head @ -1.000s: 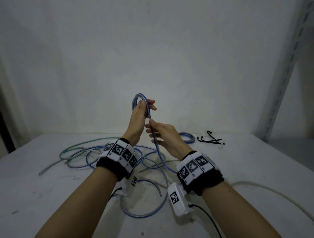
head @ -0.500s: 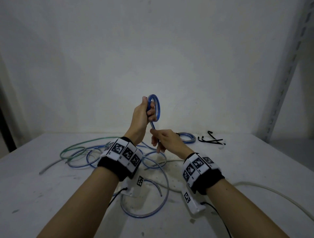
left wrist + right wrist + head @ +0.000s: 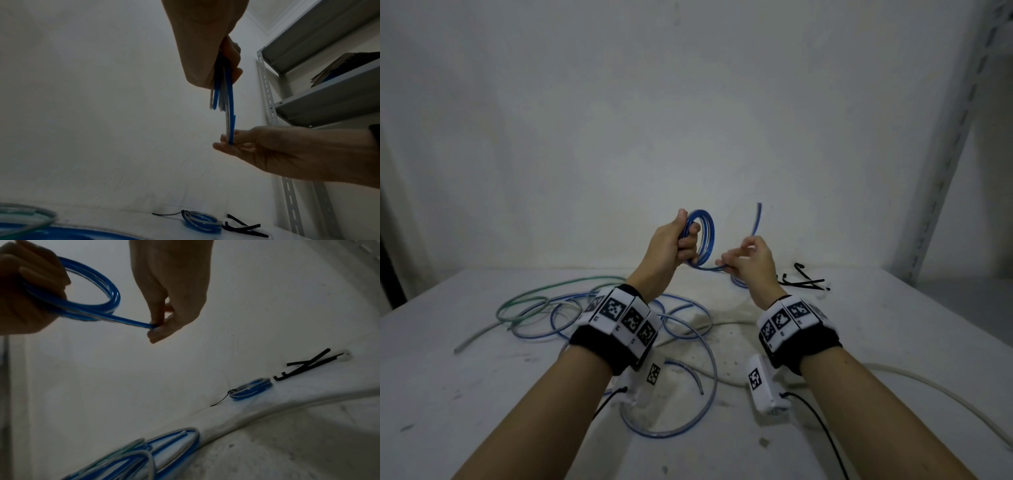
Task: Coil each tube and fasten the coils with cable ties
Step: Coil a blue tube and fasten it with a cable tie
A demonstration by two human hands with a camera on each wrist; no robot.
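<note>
My left hand (image 3: pixel 681 236) is raised above the table and grips a small coil of blue tube (image 3: pixel 705 236) at its left side, fingers curled through the loops. The tube runs from the coil's bottom to my right hand (image 3: pixel 736 263), which pinches it between thumb and fingers; its free end (image 3: pixel 757 216) sticks up above that hand. In the right wrist view the coil (image 3: pixel 88 293) and the pinch by my right hand (image 3: pixel 158 327) show clearly. Loose black cable ties (image 3: pixel 804 281) lie at the back right of the table.
A finished blue coil with a black tie (image 3: pixel 251 388) lies near the wall. Loose blue, green and clear tubes (image 3: pixel 544 308) sprawl over the white table (image 3: pixel 448 394). A thick white tube (image 3: pixel 928 387) curves along the right. A metal shelf upright (image 3: pixel 945 137) stands at right.
The coil in my left hand has gained turns. My right hand moved from below the coil out to the right, and the tube's free end has come up off the table.
</note>
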